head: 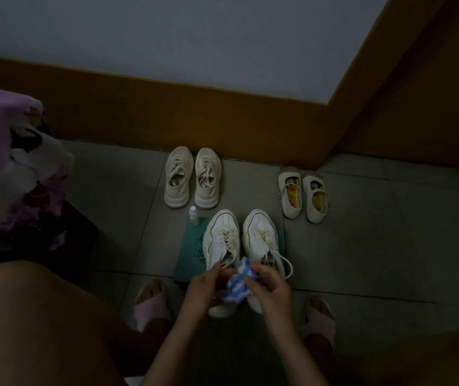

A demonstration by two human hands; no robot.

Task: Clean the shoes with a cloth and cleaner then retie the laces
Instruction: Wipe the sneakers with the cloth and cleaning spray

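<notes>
- Two hands work one cloth [238, 285]: my left hand [203, 285] and my right hand [270, 288] each pinch the blue-and-white bundle. The grip is clamped on the fabric from either side, apparently to bunch it into a pad fit for wiping.
- I hold the cloth low, just above the heels of the white sneakers [222, 235], so the reach to the first shoe is short.
- The white sneakers stand side by side, toes away from me, on a green box [192, 252]. I judge the box keeps them off the tiled floor [362, 246] and catches drips.
- A lace [284, 263] of the right-hand sneaker trails loose over its outer side; retying belongs to the end of the task.
- The spray bottle [193, 215] stands upright at the box's far left corner, near the left sneaker's toe. I cannot tell whether it is on the box or just beside it, and neither hand touches it.
- Two further pairs sit near the wall: beige sneakers [192, 176] beyond the bottle and strap shoes [303, 196] to the right, clear of the work area and presumably queued.
- Wiping, by my judgement, is not yet begun; the light is too dim to show dirt on the uppers.
</notes>
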